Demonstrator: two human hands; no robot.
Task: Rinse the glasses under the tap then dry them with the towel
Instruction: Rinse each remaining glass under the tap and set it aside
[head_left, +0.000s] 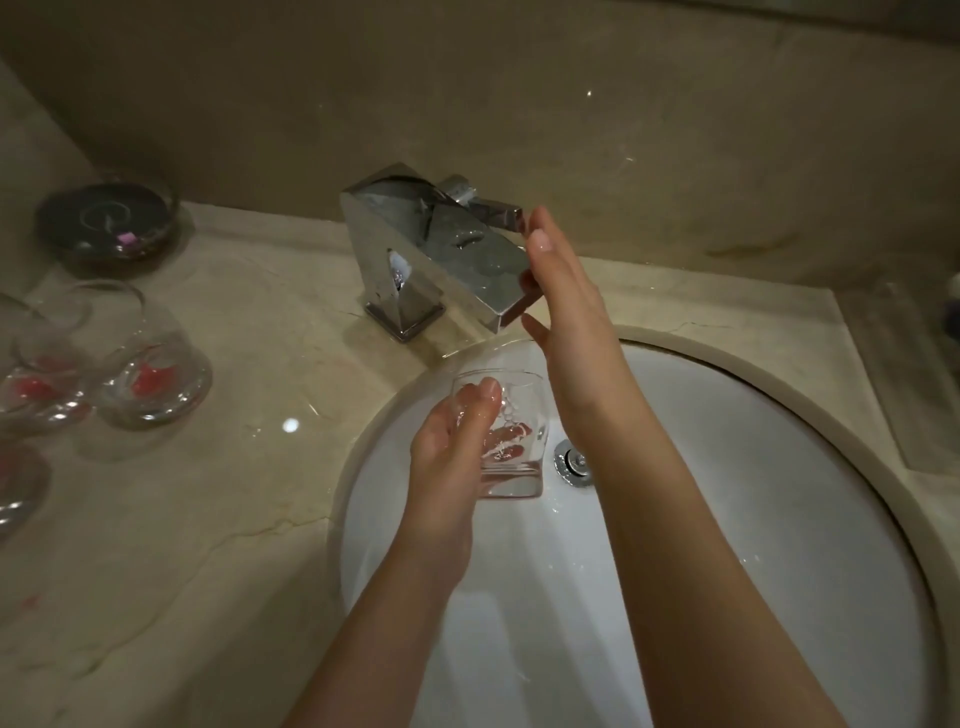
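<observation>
Glass (506, 441) sits in our left hand (452, 441), fingers curled round it; our right hand (566, 296), fingers straight, touches the tap (441, 249). We should tilt the rim under the spout.

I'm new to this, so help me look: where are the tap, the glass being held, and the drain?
tap (447, 244), head view, on its chrome top face.
held glass (514, 475), head view, on its thick base.
drain (574, 461), head view, on its metal stopper.

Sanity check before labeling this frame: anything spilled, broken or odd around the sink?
Nothing broken. The countertop looks wet, with faint pinkish smears near the glasses at left, which show red at their bases. No towel in view. The left hand holds a glass over the basin.
</observation>
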